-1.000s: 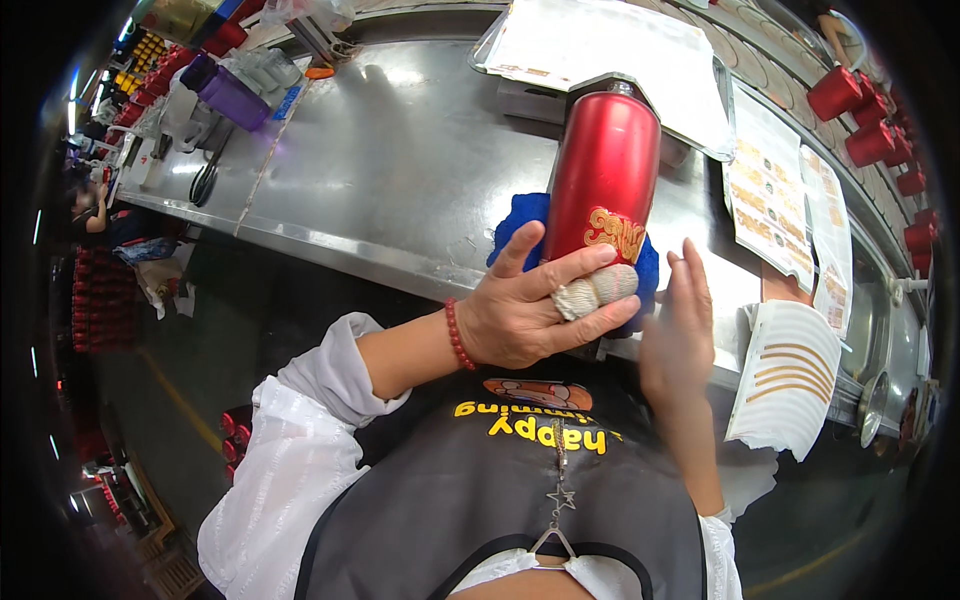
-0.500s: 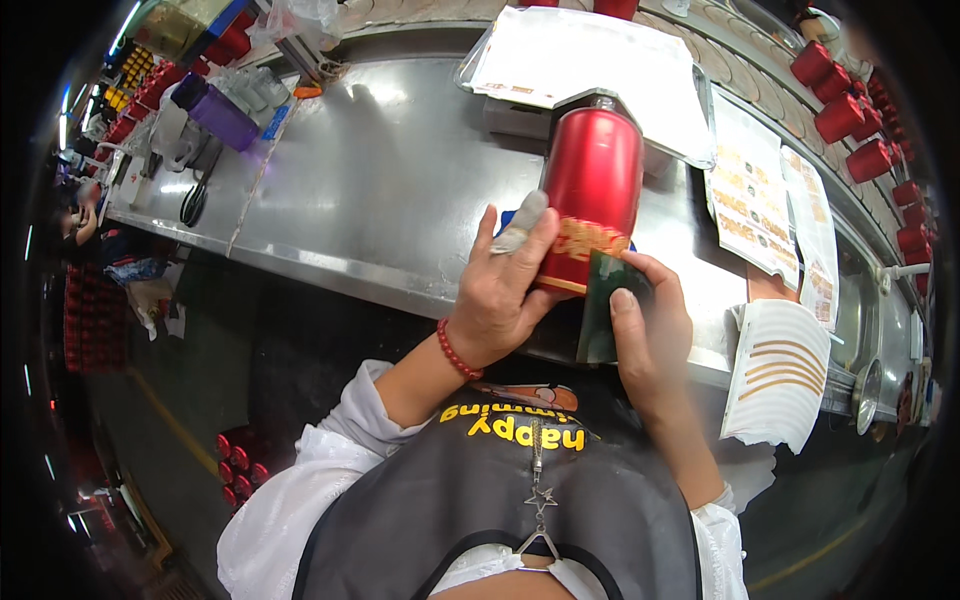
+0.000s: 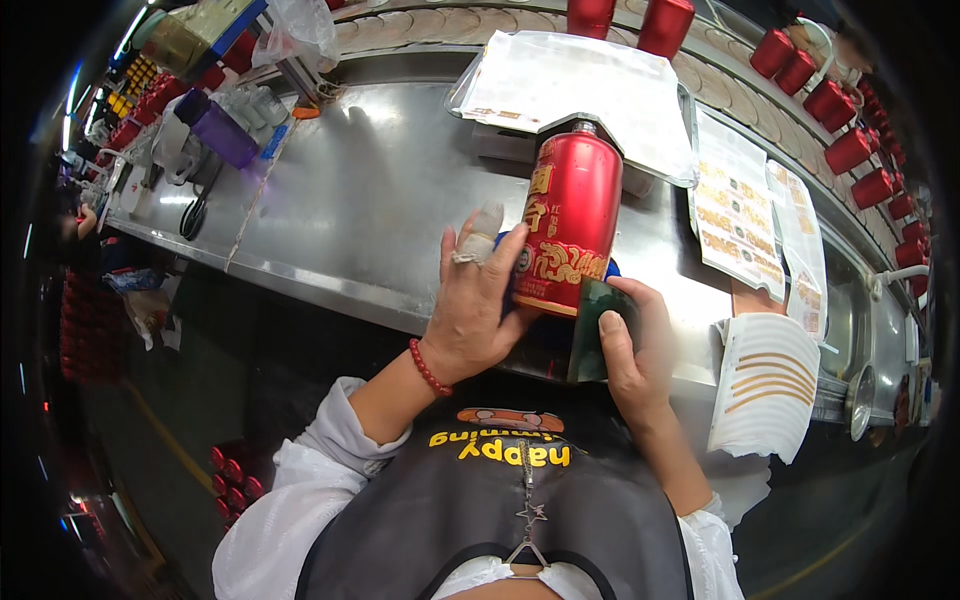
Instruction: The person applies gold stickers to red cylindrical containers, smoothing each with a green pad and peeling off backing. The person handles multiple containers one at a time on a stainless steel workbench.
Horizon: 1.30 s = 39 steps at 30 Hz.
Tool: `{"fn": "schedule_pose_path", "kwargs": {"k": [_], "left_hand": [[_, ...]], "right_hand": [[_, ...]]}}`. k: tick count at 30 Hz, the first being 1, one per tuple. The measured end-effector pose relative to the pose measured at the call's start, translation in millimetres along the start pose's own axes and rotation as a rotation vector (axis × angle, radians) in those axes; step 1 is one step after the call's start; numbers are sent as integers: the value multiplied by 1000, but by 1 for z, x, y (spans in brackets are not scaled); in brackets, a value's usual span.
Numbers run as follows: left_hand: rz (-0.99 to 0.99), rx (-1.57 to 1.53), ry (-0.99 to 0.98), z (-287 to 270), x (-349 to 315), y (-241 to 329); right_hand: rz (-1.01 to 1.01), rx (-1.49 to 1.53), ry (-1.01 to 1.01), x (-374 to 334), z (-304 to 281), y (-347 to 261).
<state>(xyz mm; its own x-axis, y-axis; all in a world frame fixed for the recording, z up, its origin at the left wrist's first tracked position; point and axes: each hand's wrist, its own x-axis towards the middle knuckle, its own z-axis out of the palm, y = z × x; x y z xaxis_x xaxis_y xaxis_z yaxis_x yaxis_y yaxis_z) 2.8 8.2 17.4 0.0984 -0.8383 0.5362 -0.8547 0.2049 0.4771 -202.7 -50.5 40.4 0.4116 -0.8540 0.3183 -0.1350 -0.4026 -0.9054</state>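
Observation:
A glossy red bottle with gold decals lies tilted on a dark stand, its neck pointing away from me and its base toward me. My left hand grips the bottle's left side near the base, thumb by the bottom edge. White wrapping covers one finger, and a red bead bracelet is on the wrist. Pinched between the thumb and fingers of my right hand is a dark green flexible scraper. Its upper edge meets the bottle's lower right side by the decal. Blue parts of the stand show beside the bottle.
White decal sheets lie on a tray behind the bottle. More decal sheets and a curled sheet with gold stripes hang at the right. A purple bottle and scissors are at left. Red bottles line the conveyor.
The bottle has turned about its long axis, bringing more gold decals into sight on its left side. My left fingers have shifted left on it. The scraper stays in my right hand.

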Motion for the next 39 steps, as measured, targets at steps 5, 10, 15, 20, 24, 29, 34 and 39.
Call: {"fn": "schedule_pose_path", "kwargs": {"k": [5,10,15,20,24,29,34,39], "left_hand": [[309,81,-98,8,28,19],[-3,-36,-110,6,-19,-30],[238,266,-40,4,19,18],[131,-12,-43,19,0,-16],[74,-74,-50,17,-3,-17],[-46,-270,-81,25,-8,-16],[-124,-354,-97,25,-18,-24],[-96,-413,-51,27,-15,-19]], "right_hand": [[102,120,27,-6,-3,6],[140,120,-26,-2,-6,1],[52,105,11,-5,-9,13],[125,-19,-43,-7,-28,18],[-76,-272,164,20,-112,41],[100,-1010,276,66,-313,137],[336,-1220,-19,61,-375,176],[492,-1451,-127,92,-345,162]]}}
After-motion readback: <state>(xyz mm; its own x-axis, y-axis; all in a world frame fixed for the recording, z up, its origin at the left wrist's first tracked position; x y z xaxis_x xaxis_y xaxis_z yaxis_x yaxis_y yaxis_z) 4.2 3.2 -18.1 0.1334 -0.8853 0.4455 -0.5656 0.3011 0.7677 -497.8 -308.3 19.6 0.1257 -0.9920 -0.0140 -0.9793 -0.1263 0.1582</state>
